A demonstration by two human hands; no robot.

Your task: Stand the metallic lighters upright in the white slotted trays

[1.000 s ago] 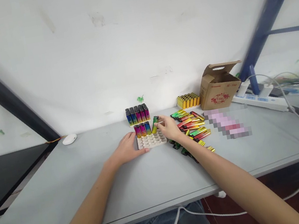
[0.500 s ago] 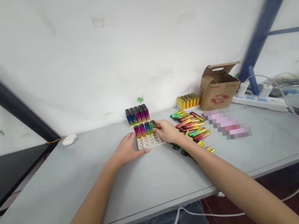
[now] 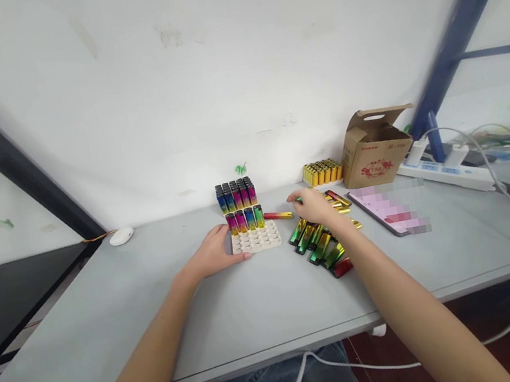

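Note:
My left hand (image 3: 214, 253) grips the left side of a pale tray with rows of holes (image 3: 263, 239), its thumb along the front edge. Several lighters (image 3: 246, 220), pink, blue and green with dark tops, stand upright in the tray's back row. A red-and-yellow lighter (image 3: 278, 216) lies flat just right of that row. Over the loose pile, my right hand (image 3: 313, 206) has its fingers closed around a lighter; only a bit of green shows at the fingertips. Below it spread green, gold and red lighters (image 3: 320, 246), partly hidden by my forearm.
Behind the tray stands a block of blue and pink lighters (image 3: 236, 195). Yellow lighters (image 3: 323, 172) fill another tray beside an open cardboard box (image 3: 375, 153). A pink blurred flat object (image 3: 382, 211), a power strip (image 3: 444, 174) with cables and a white rounded device (image 3: 121, 236) also lie on the table.
My right hand has moved right, from the tray's back row to the loose pile. The red-and-yellow lighter now lies free beside the tray. My left hand stays on the tray.

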